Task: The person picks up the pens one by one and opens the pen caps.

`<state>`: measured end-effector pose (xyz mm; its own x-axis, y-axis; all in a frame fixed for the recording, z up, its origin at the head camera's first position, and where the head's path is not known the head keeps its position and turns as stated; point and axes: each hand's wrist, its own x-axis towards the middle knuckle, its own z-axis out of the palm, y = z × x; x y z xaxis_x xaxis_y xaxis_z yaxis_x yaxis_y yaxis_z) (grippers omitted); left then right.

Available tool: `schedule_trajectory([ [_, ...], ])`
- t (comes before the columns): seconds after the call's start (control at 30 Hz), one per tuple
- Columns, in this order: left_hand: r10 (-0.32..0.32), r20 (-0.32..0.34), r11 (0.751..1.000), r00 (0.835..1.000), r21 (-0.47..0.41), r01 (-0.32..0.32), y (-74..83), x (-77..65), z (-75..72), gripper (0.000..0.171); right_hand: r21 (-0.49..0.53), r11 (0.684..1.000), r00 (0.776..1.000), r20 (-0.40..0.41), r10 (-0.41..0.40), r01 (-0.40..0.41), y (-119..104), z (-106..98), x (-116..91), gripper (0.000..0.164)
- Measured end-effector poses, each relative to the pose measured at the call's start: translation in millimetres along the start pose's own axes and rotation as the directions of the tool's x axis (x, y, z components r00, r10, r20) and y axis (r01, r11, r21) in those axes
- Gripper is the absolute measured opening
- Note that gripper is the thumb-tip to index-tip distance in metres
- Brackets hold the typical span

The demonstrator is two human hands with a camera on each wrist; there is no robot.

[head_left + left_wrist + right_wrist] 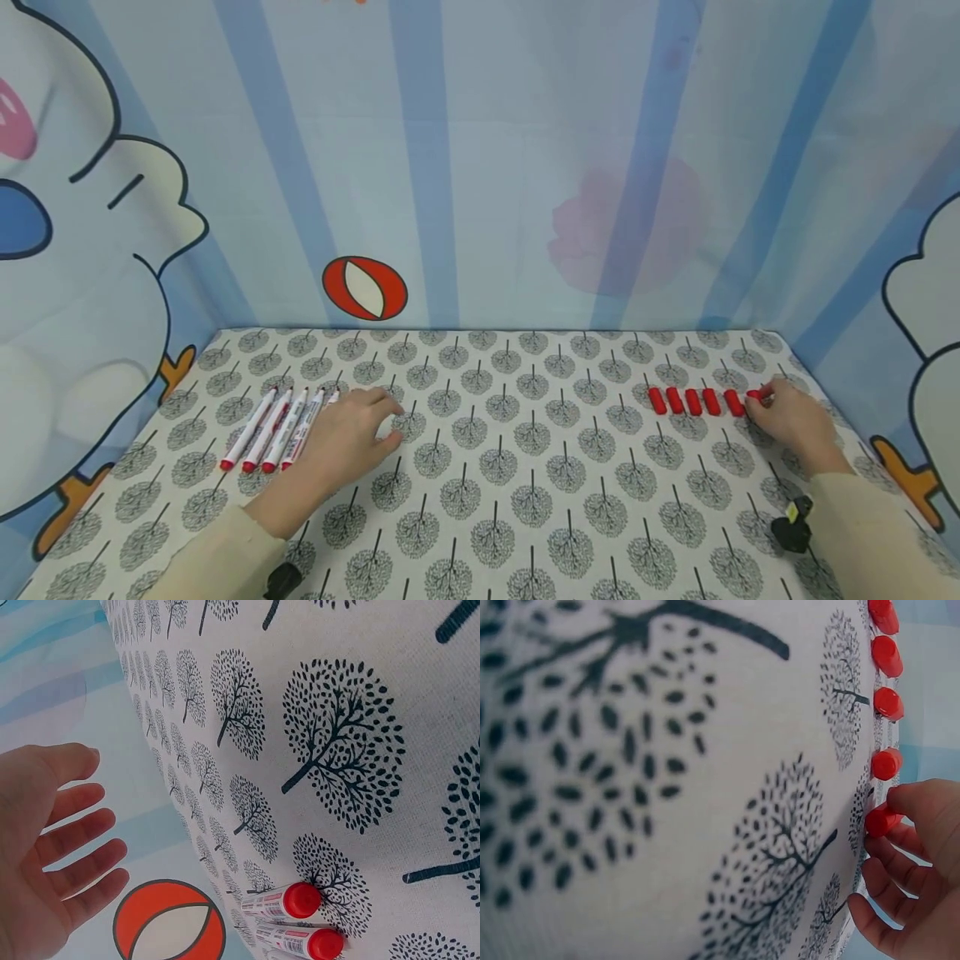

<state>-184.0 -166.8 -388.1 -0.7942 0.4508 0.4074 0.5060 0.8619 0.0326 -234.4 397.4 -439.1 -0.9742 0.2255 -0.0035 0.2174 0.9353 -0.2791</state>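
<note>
My left hand (pixel 352 433) hovers over the cloth with loosely bent, spread fingers and holds nothing. Beside it, partly behind the hand and wrist, several white markers (pixel 258 425) with red ends lie side by side. Two of their red ends show close up in the left wrist view, one belonging to a marker (pixel 281 901) with printed text. Over at the right, my right hand (pixel 798 421) pinches a red marker cap (pixel 883 820) between thumb and fingers. It is at the right end of a row of short red caps (pixel 693 402), spaced slightly apart on the cloth.
A white tablecloth (pixel 495 500) with a dark tree print covers the table. Behind it hangs a blue-striped cartoon curtain (pixel 495 167), which also runs down both sides. Black wrist devices (pixel 793 525) sit near both sleeves.
</note>
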Motion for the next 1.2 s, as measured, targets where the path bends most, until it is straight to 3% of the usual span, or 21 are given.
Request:
schedule_trajectory([
  [0.17, 0.020, -0.002, 1.000, 1.000, 0.007, -0.020, 2.0, -1.0, -0.5, 0.022, -0.001, 1.000, 1.000, 0.007, -0.007, 0.007, 0.1, -0.1, 0.0, 0.039],
  [0.5, 0.001, 0.020, 1.000, 1.000, 0.015, -0.001, 2.5, -1.8, -1.4, 0.023, -0.012, 1.000, 1.000, 0.025, 0.015, -0.014, -4.2, -2.5, -1.8, 0.041],
  [0.87, 0.011, 0.031, 1.000, 0.999, 0.012, -0.011, 1.0, -0.4, -5.0, 0.024, -0.027, 0.999, 1.000, -0.017, -0.026, 0.026, -3.1, -5.3, -4.9, 0.044],
  [1.03, 0.021, 0.028, 1.000, 0.999, 0.008, -0.021, -0.5, -0.3, -7.3, 0.023, -0.048, 0.992, 0.988, -0.099, -0.121, 0.117, -7.8, -5.9, -4.9, 0.040],
  [1.2, 0.031, 0.033, 0.999, 0.999, 0.011, -0.031, -2.1, 0.2, -9.8, 0.025, -0.083, 0.967, 0.964, -0.094, -0.247, 0.240, -26.4, -11.5, -6.9, 0.036],
])
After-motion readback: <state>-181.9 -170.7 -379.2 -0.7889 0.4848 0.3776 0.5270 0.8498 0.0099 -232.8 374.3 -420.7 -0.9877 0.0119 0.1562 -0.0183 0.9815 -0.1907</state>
